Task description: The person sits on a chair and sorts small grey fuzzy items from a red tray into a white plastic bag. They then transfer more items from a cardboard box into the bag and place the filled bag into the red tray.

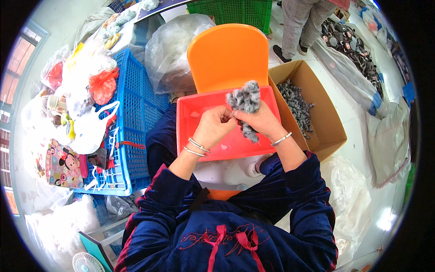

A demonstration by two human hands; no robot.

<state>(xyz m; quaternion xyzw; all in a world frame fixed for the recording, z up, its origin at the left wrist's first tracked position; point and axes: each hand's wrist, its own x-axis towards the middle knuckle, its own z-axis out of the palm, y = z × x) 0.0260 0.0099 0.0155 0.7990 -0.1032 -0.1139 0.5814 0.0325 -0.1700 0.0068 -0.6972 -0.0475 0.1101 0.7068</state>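
Note:
A grey fluffy plush piece (248,100) with stubby limbs is held above a red plastic bin (199,131). My right hand (262,119) is wrapped around it, thumb toward the left. Close against that thumb, my left hand (214,124) has its thumb and forefinger pinched together; whatever lies between those fingertips is too small to make out. Some of the plush hangs below my right hand. The bin rests in front of an orange chair back (229,56), and a few pale bits of fluff lie on its floor.
To the right stands an open cardboard box (333,129) holding many grey plush pieces (297,106). Blue plastic crates (131,122) with bags and small goods are on the left. A stuffed clear bag (174,50) and a green crate (235,13) are beyond. Another person (301,27) stands at the far right.

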